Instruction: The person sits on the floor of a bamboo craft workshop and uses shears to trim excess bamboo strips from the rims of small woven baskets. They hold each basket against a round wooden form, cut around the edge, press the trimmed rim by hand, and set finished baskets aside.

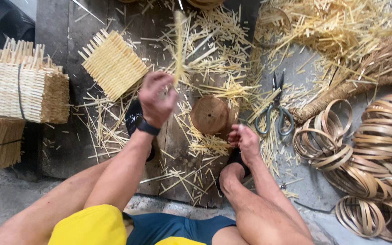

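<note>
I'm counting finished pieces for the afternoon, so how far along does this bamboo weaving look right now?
Done: one woven square mat lies on the board, and bundled stacks of mats sit at the left. In hand: the left hand is raised, pinching a thin bamboo strip; the right hand rests low beside a round wooden block. Left: loose strips and many coiled hoops lie unused.

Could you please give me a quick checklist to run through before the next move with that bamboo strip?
1. Left hand grips the bamboo strip: ok, strip upright, blurred.
2. Right hand free: cannot tell, fingers curled, contents hidden.
3. Round wooden block within reach: ok, between both hands.
4. Scissors nearby: ok, lying right of the block.
5. Woven mat unobstructed: ok, flat on the board.
6. Board free of offcuts: not ok, splints scattered everywhere.
</note>
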Motion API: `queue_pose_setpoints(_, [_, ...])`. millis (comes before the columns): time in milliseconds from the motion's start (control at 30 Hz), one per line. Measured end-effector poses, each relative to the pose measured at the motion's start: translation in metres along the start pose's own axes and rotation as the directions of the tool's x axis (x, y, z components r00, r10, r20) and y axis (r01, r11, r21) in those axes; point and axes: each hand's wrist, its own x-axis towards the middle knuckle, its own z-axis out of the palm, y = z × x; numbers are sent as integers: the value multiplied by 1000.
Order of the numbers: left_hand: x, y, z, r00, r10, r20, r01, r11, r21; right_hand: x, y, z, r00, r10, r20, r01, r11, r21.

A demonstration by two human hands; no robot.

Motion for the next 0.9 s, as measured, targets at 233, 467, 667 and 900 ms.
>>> queue_pose_setpoints(233, [-76,51,-12,791,192,580,-182,980,-77,26,-42,15,969,-120,215,61,963,262])
queue_pose_setpoints(467, [-83,38,-7,817,-51,575,-27,992,127,42,-23,27,994,-108,22,109,991,-77])
queue_pose_setpoints(667, [-66,-8,28,217,-826,521,925,344,160,33,-30,33,990,-142,-18,137,979,-152])
queue_pose_setpoints(900, [-76,-27,30,186,-786,590,968,249,27,33,-31,40,991,-123,-59,111,976,-187])
